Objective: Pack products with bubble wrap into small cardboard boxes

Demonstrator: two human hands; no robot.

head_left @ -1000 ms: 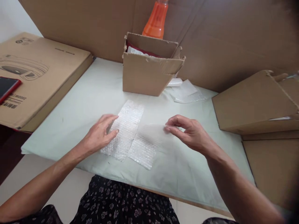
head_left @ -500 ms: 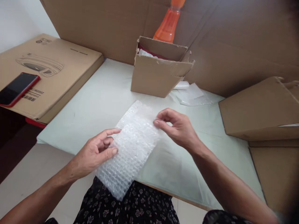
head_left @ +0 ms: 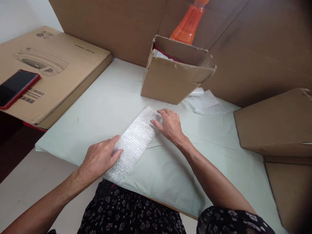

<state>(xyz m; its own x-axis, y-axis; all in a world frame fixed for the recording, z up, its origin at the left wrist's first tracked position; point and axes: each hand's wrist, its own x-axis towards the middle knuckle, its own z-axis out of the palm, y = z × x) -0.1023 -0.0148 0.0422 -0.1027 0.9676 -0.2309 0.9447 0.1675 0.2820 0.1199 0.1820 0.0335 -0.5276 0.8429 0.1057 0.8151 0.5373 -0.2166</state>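
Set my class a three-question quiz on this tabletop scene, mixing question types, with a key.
1. True or false: the phone lies on the large flat box.
2. Which hand is nearer the open-topped carton at the back: A) left hand or B) right hand?
3. Short answer: what is the clear, bumpy sheet at both hands?

Key: 1. True. 2. B. 3. Bubble wrap.

Clear bubble wrap strip (head_left: 134, 143), flat, slanting, near table edge
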